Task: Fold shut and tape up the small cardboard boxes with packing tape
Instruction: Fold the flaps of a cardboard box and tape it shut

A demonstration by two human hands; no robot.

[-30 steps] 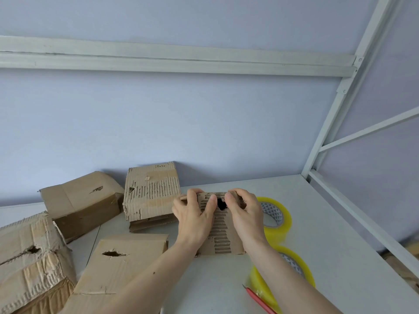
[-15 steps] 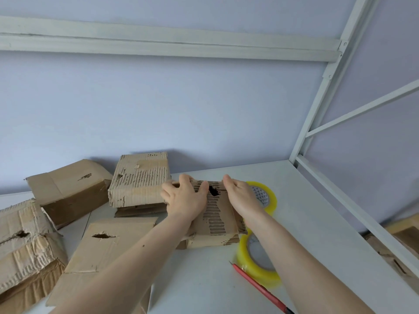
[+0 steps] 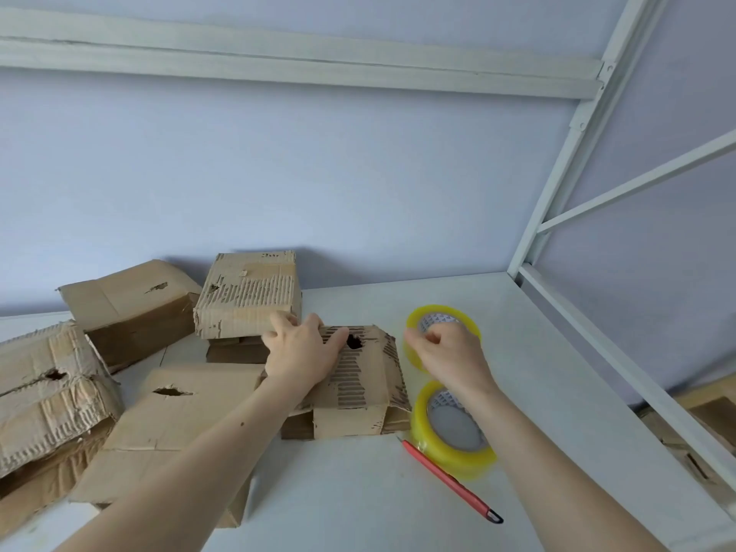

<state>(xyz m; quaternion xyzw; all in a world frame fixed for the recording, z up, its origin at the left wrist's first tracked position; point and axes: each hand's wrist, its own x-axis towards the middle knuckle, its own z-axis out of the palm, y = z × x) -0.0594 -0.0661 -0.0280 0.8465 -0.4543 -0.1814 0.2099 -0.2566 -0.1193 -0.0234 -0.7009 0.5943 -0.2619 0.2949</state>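
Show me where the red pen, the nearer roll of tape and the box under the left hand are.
red pen [image 3: 450, 480]: head view, middle of its barrel.
nearer roll of tape [image 3: 458, 452]: head view, yellow outer band.
box under the left hand [image 3: 360, 382]: head view, torn top face.

Under my left hand [image 3: 300, 352] lies a torn, holed small box [image 3: 354, 386], flaps folded down, two yellow-edged tape rolls [image 3: 454, 428] just right.

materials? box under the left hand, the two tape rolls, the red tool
Box: brown corrugated cardboard, outer paper torn, flutes showing.
Tape rolls: glossy, yellowish translucent film, likely plastic; printed white cores, probably card.
Red tool: looks like smooth plastic, black end; unsure.
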